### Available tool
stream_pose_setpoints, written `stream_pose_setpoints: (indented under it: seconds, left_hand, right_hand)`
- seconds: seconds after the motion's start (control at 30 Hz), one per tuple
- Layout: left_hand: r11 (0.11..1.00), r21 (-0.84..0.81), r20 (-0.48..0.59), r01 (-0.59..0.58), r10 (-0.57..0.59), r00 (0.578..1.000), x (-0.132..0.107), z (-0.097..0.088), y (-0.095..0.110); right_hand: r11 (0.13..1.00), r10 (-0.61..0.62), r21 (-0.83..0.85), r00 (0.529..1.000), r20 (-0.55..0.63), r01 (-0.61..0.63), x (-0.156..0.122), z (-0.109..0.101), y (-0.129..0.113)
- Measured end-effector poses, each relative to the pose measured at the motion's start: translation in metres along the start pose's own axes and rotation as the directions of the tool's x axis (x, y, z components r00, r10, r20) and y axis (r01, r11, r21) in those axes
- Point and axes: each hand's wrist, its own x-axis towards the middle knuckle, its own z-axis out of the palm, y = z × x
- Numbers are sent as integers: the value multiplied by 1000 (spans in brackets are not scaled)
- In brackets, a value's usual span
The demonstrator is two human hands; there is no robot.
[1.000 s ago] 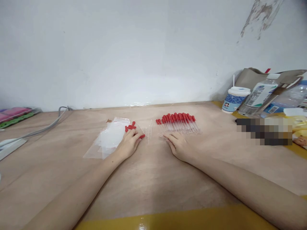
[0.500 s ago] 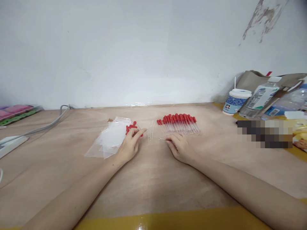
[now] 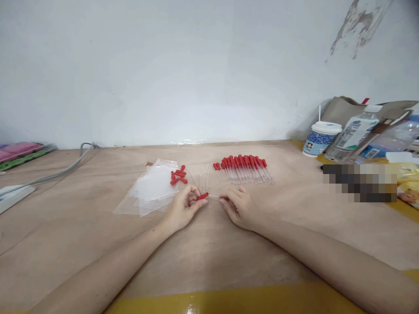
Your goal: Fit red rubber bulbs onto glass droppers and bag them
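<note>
Bulb [image 3: 202, 196]: one, left hand [image 3: 182, 209]; tube [image 3: 214, 196]: one, right hand [image 3: 241, 207].

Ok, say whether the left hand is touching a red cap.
Touching: the head view shows the left hand pinching a red cap, no gap visible.

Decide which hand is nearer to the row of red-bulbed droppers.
Right. The right hand is just on the near side of the red-bulbed droppers; the left hand is farther off, to their left.

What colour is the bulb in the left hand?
Red; the bulb in the left hand shows best in the head view.
</note>
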Motion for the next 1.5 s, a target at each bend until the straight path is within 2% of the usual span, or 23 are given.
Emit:
stream_pose_setpoints:
  seconds: [0.1,0.23,0.33,0.6,0.77,0.9,1.0,1.1,1.23,1.3,1.5]
  left_hand:
    - [998,48,7,-30,30,1000,0,-1,0]
    - [957,245,29,-155,153,988,0,-2,7]
    - [936,296,50,-190,184,982,-1,-2,11]
    - [974,201,75,-101,88,993,-3,0,6]
    - [960,249,76,-131,115,990,-5,0,6]
    - [938,306,110,-165,138,984,-8,-1,11]
    - [919,350,166,-180,128,978,-10,-2,19]
    - [887,417,218,-198,114,969,-11,-1,27]
    - [840,499,181,-215,142,973,-12,1,26]
    - [839,495,153,-228,174,973,-11,1,20]
    - [817,476,93,-326,322,942,-6,-8,9]
  right_hand:
    - [1000,20,5,1000,3,-20,1,0,-2]
    - [999,34,31,999,29,-34,0,1,-2]
    - [997,43,67,998,47,-46,-1,2,-1]
    - [994,13,108,998,56,-19,-1,2,2]
    - [981,-7,192,995,99,-12,1,-1,4]
    - [965,-8,260,984,177,-39,2,-5,10]
    - [979,-50,202,974,220,4,4,-8,14]
    - [993,-113,62,970,214,102,3,-10,14]
    - [965,-175,-166,970,168,203,-2,-8,7]
    - [959,-180,-194,974,140,206,-4,-6,5]
    - [998,-55,42,994,94,52,-3,-1,11]
